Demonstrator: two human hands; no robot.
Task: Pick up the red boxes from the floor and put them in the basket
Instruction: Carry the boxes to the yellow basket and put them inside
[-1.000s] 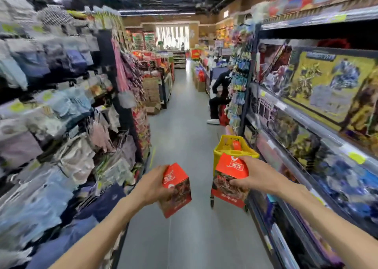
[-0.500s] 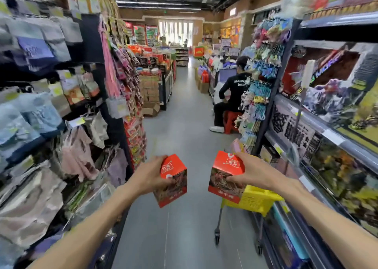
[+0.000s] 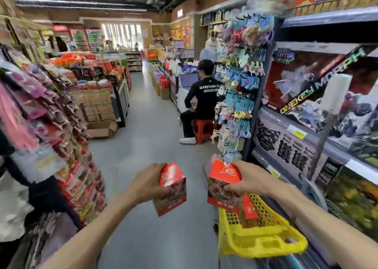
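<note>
Along the left edge of the aisle a rack of hanging packets (image 3: 67, 138), pink, dark and red, runs down toward the grey floor (image 3: 147, 129), much of it blurred. Behind it stands a low display of stacked brown cartons (image 3: 98, 109) with an open cardboard box at its foot. In the lower middle the left hand (image 3: 149, 184) grips a red gable-topped cardboard box (image 3: 172, 189), fingers curled round its left side and the thumb against the near face; the box is held tilted in the air above the floor. Just beside it, apart from it, the right hand (image 3: 248, 180) grasps a second red gable-topped box (image 3: 222, 184), fingers wrapped over its top and right side, so that its lower corner hangs directly over the near rim of the yellow plastic mesh basket (image 3: 263, 242). Another red box (image 3: 250, 209) lies inside the basket. Further up the aisle a person in a black top with white lettering (image 3: 204, 97) sits on a small red plastic stool (image 3: 202, 128), facing away. To the right rises a rack of hanging small items in blue and pastel colours (image 3: 239, 97), then dark shelving with large boxed toys (image 3: 319, 80).
</note>
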